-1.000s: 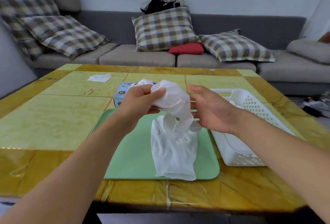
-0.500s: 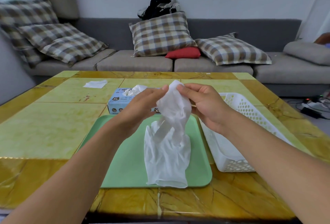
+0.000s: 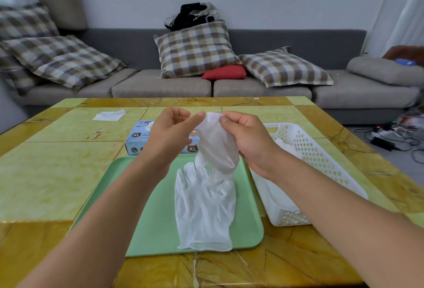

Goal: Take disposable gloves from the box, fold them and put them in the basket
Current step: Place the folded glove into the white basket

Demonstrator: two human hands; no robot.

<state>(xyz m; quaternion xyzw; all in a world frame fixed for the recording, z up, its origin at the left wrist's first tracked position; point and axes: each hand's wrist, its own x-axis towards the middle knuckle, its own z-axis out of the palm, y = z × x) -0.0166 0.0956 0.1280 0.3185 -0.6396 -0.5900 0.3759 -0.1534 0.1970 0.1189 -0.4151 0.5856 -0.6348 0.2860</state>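
Head view: right hand (image 3: pixel 247 140) pinches 1 glove (image 3: pixel 215 147) above the tray (image 3: pixel 146 214); left hand (image 3: pixel 171 136), fingers relaxed, touches its cuff. Another glove (image 3: pixel 204 209) lies below. Judged best: pinch both cuff corners, pull flat, then fold toward the basket (image 3: pixel 321 156) at right

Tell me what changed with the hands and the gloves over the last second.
The held glove passed from hand to hand: a second ago the left hand pinched it while the right hand was open beside it; now the right pinches its top edge and the left has released its grip, one finger touching. The second glove stayed flat on the green tray; glove box and basket did not move.
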